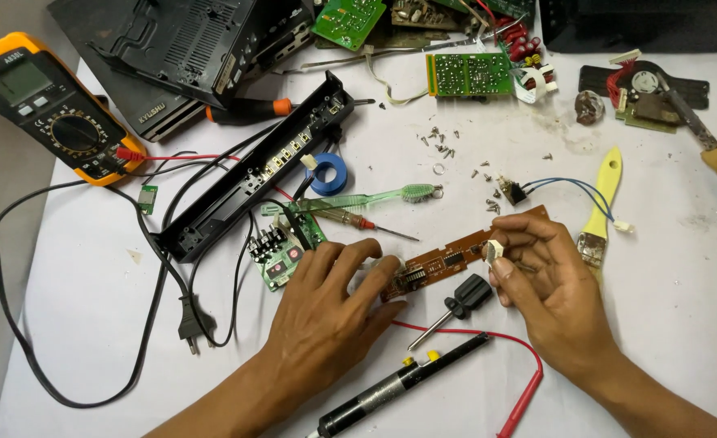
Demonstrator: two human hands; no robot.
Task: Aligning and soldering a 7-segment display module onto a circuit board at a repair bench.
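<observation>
The thin brown board (455,253) is pressed flat by the left hand (326,304). A small white part (494,249) is pinched by the right hand (545,284). Board looks light, stiff & breakable; best held by edges.

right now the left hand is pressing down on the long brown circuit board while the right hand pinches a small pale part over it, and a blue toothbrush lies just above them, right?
Not quite: the toothbrush is green, not blue, as the head view shows. The rest holds: the left hand presses on the long brown circuit board while the right hand pinches a small pale part over it.

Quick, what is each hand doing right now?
Left hand: open, fingers pressing down on the brown circuit board.
Right hand: closed, pinching a small white part.
</observation>
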